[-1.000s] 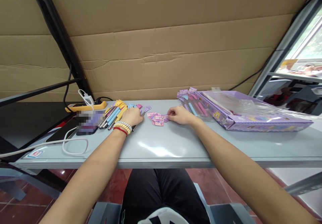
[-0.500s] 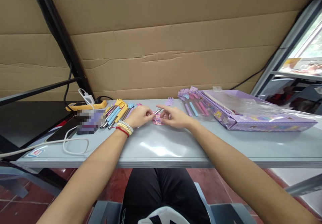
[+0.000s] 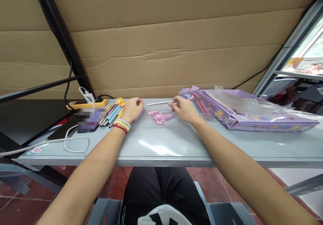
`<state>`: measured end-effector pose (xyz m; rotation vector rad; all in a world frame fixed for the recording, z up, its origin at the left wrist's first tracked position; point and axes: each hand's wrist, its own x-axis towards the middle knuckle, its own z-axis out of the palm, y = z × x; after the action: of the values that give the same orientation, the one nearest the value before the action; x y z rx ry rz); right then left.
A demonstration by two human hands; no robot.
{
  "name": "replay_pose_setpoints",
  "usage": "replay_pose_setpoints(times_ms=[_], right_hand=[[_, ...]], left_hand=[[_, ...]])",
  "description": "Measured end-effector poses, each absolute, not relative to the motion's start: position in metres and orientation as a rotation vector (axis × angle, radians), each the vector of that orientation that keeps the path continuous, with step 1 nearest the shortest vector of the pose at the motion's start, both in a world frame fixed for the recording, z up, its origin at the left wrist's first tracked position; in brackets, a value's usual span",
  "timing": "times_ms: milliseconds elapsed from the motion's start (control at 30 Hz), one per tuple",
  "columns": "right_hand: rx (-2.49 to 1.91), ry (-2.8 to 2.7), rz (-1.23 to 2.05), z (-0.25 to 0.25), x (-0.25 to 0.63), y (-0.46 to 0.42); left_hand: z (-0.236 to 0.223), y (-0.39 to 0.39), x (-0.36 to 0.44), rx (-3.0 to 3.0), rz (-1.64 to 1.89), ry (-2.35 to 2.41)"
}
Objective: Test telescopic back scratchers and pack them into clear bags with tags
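1. Sitting at the grey table (image 3: 161,151), we are looking down over our own lap in black trousers (image 3: 156,188), with both bare forearms reaching forward across the near edge.
2. We are resting the left hand (image 3: 132,107), which is wearing bead bracelets (image 3: 122,125), on the tabletop. Its fingers are curling shut into a loose fist over a purple piece (image 3: 140,114). Only an edge of that piece is showing, so we cannot tell whether it is being gripped or merely covered.
3. We are pinching a slender metal rod (image 3: 161,102) at its right end in the right hand (image 3: 185,107), thumb against fingertips in a narrow grip. The rod is lying level just above the table and pointing left towards the other hand.
4. Small pink cards (image 3: 160,116) are lying loose between the two hands, below the rod and apart from it.
5. We are judging the step in hand to be the handling of this one rod on its own. Any next move is calling for a steady pinch, since the rod is thin and is being held at one end only.
6. A bundle of coloured pens (image 3: 113,112) is lying just left of the left hand, with a phone (image 3: 88,120) and a white cable (image 3: 75,144) further left.
7. A purple box (image 3: 252,119) is sitting to the right, with packed pens (image 3: 191,95) at its left end, just beyond the right hand.
8. A yellow power strip (image 3: 85,104) and a cardboard wall (image 3: 161,50) are closing the far side.
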<state>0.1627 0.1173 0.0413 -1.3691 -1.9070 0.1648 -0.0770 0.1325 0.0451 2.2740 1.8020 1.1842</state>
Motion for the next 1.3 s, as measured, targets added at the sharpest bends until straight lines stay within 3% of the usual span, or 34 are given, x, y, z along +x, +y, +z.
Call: replay_pose_setpoints(times_ms=[267, 633, 1067, 1300], right_hand=[[-1.448, -1.856, 0.192, 0.041, 0.16, 0.118], [-1.443, -1.9, 0.172, 0.037, 0.161, 0.119], [-1.56, -1.656, 0.12, 0.04, 0.17, 0.124], [-1.563, -1.656, 0.143, 0.041, 0.168, 0.123]], left_hand=[[0.04, 0.132, -0.082, 2.351, 0.495, 2.149], [0.041, 0.128, -0.078, 2.381, 0.254, 2.235], [0.04, 0.128, -0.075, 2.649, 0.697, 1.847], [0.04, 0.129, -0.076, 2.621, 0.695, 1.886]])
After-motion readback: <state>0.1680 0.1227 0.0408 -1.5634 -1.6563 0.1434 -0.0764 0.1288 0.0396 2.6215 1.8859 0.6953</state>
